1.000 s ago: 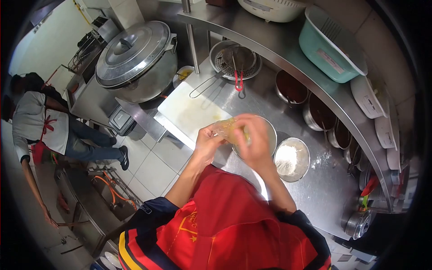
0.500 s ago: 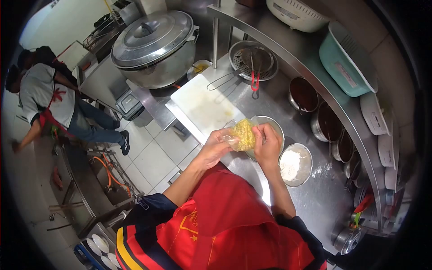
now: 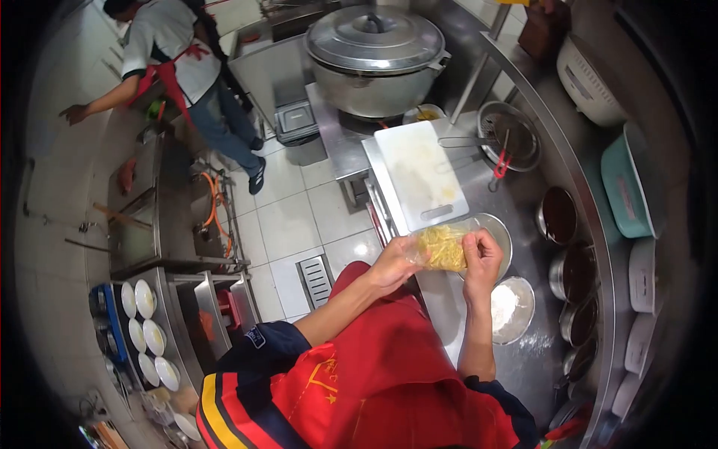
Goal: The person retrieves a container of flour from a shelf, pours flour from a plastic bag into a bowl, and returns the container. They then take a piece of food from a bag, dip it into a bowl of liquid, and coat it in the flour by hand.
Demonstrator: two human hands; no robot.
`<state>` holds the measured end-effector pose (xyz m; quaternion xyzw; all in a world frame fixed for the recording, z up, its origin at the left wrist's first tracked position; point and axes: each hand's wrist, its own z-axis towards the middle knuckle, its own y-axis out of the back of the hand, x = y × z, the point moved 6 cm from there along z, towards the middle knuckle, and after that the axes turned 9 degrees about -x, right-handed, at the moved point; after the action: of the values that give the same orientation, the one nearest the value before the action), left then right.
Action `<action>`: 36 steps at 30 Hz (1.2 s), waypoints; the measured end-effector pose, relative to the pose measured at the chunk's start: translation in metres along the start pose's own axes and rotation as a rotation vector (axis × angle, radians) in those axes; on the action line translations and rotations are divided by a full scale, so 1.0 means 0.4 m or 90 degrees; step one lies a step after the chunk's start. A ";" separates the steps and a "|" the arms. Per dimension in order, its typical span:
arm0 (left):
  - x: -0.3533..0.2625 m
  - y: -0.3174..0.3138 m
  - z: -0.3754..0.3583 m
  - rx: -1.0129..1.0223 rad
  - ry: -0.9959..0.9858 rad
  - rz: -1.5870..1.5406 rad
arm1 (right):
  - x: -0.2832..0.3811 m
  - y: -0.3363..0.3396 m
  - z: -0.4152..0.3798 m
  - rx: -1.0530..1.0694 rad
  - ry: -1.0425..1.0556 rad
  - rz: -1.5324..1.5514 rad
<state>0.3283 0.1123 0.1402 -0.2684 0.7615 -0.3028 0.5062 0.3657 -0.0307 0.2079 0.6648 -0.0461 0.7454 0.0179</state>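
A clear plastic bag of yellow shredded food (image 3: 443, 248) is stretched between my two hands, above the counter's near edge. My left hand (image 3: 395, 263) grips one end of it, fingers closed on the plastic. At the opposite end, my right hand (image 3: 482, 258) pinches the bag between thumb and fingers. Partly hidden behind the bag and my right hand is a metal bowl (image 3: 499, 233). Beside my right forearm stands another metal bowl with white powder (image 3: 505, 308). Just beyond the bag lies a white cutting board (image 3: 419, 176).
A big lidded pot (image 3: 374, 63) stands at the back. Strainers (image 3: 508, 135) and pots of dark sauce (image 3: 557, 215) line the counter's right side under a steel shelf (image 3: 557, 112). At the left, a person (image 3: 179, 67) reaches an arm out. White plates (image 3: 153, 338) sit lower left.
My view has swung left, so the counter appears farther right. The bag looks flatter and more spread out between my hands. The person's arm at the left is raised higher.
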 end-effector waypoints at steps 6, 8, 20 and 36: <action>-0.037 0.056 -0.115 -0.016 -0.110 -0.052 | 0.007 -0.021 -0.024 0.030 -0.100 0.176; -0.041 0.110 -0.149 -0.061 -0.163 -0.108 | 0.009 -0.023 -0.031 -0.016 -0.161 0.268; -0.103 0.436 -0.264 -0.434 -0.279 -0.194 | -0.237 -0.290 -0.041 0.166 -0.280 0.179; -0.389 1.151 -0.201 -0.868 -0.285 -0.122 | -0.850 -1.259 0.439 0.141 -0.293 0.015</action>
<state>0.2597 0.5486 -0.0780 -0.6454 0.6325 0.2589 0.3412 0.6231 0.4658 -0.0875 0.8142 0.0251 0.5752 -0.0749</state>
